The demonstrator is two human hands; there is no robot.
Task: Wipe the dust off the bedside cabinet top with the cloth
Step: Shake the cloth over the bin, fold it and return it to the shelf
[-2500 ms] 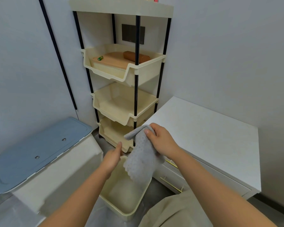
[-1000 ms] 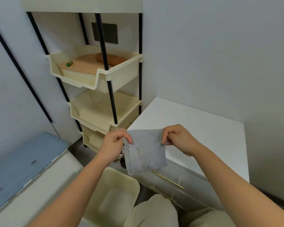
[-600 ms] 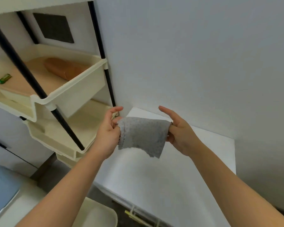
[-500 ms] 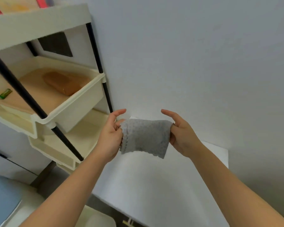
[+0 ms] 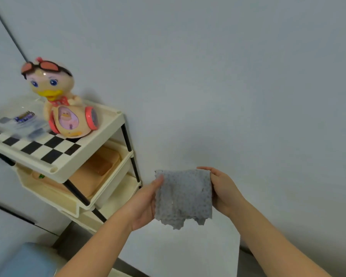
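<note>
your left hand (image 5: 143,204) and right hand (image 5: 224,189) each pinch a top corner of the grey cloth (image 5: 183,197), stretched between them in the air above the white bedside cabinet top (image 5: 168,250), not touching it.

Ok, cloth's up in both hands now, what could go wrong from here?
The cloth hangs in the air, spread between the left hand and right hand, clear of the cabinet top; no wiping yet. The camera points mostly at the wall, so the far edge could get missed. A wide leftward sweep might bump the shelf rack beside it.
</note>
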